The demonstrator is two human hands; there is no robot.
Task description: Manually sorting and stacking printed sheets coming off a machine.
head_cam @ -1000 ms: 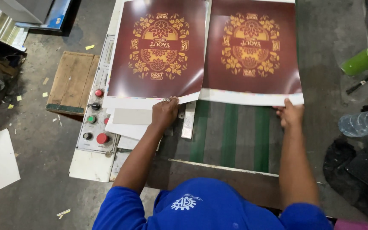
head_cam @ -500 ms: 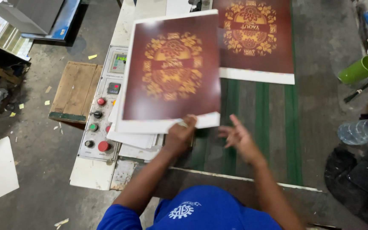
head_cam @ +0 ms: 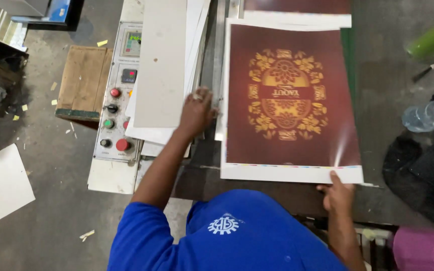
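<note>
Below, our right hand (head_cam: 338, 194) pinches the near white margin of the maroon printed sheet (head_cam: 290, 100) — gold ornament upward, lying flat on the dark machine bed (head_cam: 377, 90). Our left hand (head_cam: 196, 111) presses flat, fingers spread, on the grey board stack (head_cam: 163, 65) — beside the control panel (head_cam: 116, 95).

The big sheet (head_cam: 290, 100) is dark red with a gold flower pattern and a white edge, the stack (head_cam: 164, 65) at nine o'clock from it is plain grey-white, the panel (head_cam: 116, 100) has red and green buttons, and the shirt (head_cam: 227, 236) is bright blue with a white mark.
</note>
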